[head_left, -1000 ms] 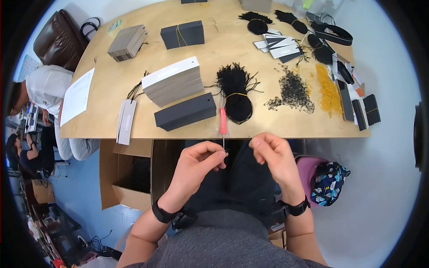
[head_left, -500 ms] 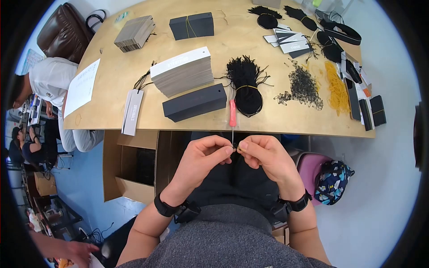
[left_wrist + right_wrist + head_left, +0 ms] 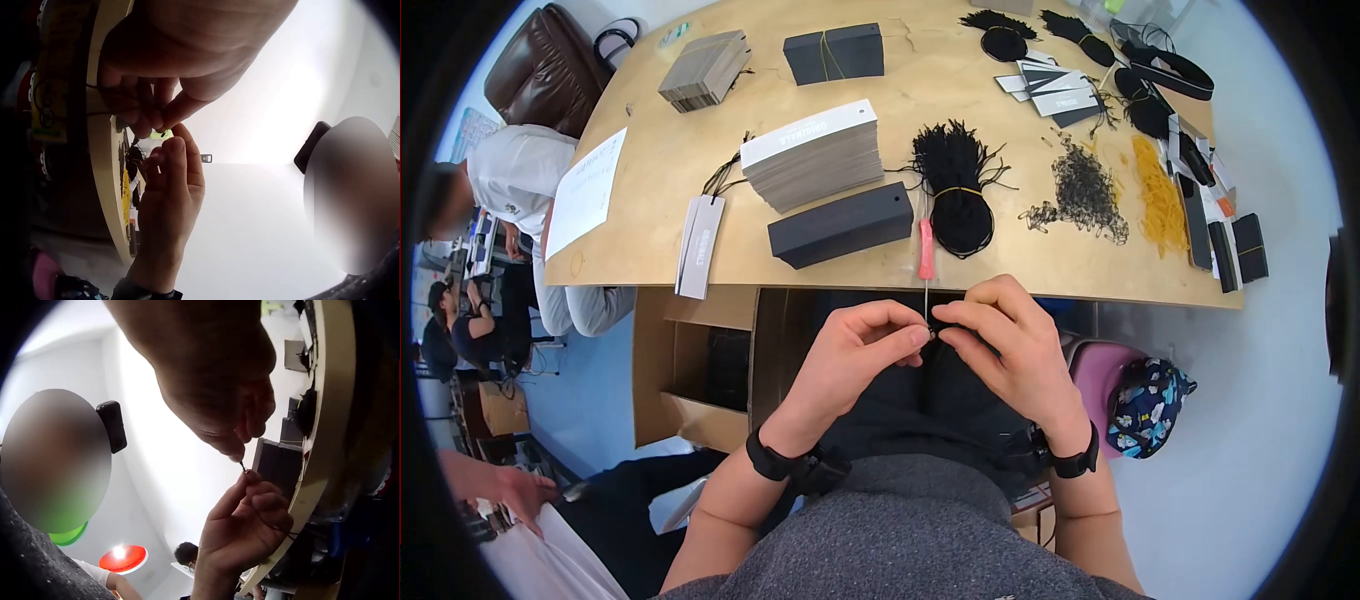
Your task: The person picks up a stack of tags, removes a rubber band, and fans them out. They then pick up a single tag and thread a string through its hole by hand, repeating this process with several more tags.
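Both hands meet just below the wooden table's front edge (image 3: 1000,290), over my lap. My left hand (image 3: 912,336) and right hand (image 3: 945,326) pinch a small dark piece (image 3: 929,331) between thumb and fingertips, tips touching. The right wrist view shows it as a thin dark sliver (image 3: 242,465), and in the left wrist view it is a tiny dark speck (image 3: 164,132). What it is exactly stays too small to tell. A red-handled tool (image 3: 925,250) lies on the table edge, its thin metal needle pointing down at the fingertips.
On the table lie a bundle of black strings (image 3: 955,190), a stack of white tags (image 3: 815,155), a long black box (image 3: 840,225), strung tags (image 3: 698,245), dark pins (image 3: 1085,190) and yellow bands (image 3: 1160,195). A cardboard box (image 3: 690,370) stands below left, a patterned bag (image 3: 1145,410) on the right.
The hands, apart a second ago, have come together. The right hand's fingers now curl over to meet the left fingertips on the small piece.
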Demonstrator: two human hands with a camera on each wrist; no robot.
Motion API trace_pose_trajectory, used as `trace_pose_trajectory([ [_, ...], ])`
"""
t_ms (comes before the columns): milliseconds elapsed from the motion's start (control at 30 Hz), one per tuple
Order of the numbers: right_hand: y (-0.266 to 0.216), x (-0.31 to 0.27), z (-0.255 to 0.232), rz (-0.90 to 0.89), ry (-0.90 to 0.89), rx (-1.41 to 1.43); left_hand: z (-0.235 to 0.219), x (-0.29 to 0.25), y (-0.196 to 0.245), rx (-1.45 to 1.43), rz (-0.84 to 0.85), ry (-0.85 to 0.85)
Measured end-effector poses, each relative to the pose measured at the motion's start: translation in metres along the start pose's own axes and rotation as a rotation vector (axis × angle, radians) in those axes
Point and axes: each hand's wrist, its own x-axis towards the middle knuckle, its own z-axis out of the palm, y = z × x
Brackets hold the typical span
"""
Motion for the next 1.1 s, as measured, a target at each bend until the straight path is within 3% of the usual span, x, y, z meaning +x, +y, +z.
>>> trace_pose_trajectory([
  [233, -0.002, 0.005, -0.003, -0.137, -0.051, -0.108, -0.001, -0.001, 0.000, 0.051, 0.004, -0.027],
  [333, -0.003, 0.008, -0.002, -0.181, -0.044, -0.130, -0.009, -0.003, -0.007, -0.110, -0.051, -0.004],
  [533, 0.003, 0.015, 0.010, -0.163, 0.111, -0.208, -0.020, -0.013, -0.017, -0.213, -0.073, -0.031],
  [600, 0.002, 0.014, 0.017, -0.187, 0.085, -0.267, -0.016, -0.017, -0.012, -0.694, -0.119, -0.147],
  [633, 0.000, 0.012, 0.022, -0.190, 0.082, -0.265, -0.013, -0.017, -0.012, -0.695, -0.115, -0.144],
  [700, -0.005, 0.006, 0.028, -0.187, 0.033, -0.139, -0.008, -0.015, -0.012, -0.334, 0.035, 0.101],
  [733, -0.007, 0.004, 0.028, -0.189, 0.031, -0.139, -0.007, -0.014, -0.011, -0.336, 0.037, 0.101],
  [800, -0.010, 0.000, 0.026, -0.008, 0.011, -0.017, -0.005, -0.013, -0.007, 0.613, 0.525, 0.228],
  [833, -0.013, -0.002, 0.023, 0.100, -0.013, 0.071, -0.001, -0.014, -0.002, 0.773, 0.602, 0.227],
  [867, -0.015, -0.002, 0.019, 0.104, -0.010, 0.070, 0.000, -0.014, -0.004, 0.773, 0.601, 0.222],
  [933, -0.019, -0.001, 0.014, 0.340, -0.143, 0.280, 0.002, -0.016, -0.007, 0.986, 0.757, 0.216],
  [1000, -0.019, 0.000, 0.010, 0.345, -0.141, 0.318, 0.003, -0.017, -0.002, 0.989, 0.762, 0.215],
  [1100, -0.025, 0.004, 0.005, 0.295, -0.117, 0.319, -0.002, -0.017, 0.003, 0.766, 0.635, 0.135],
])
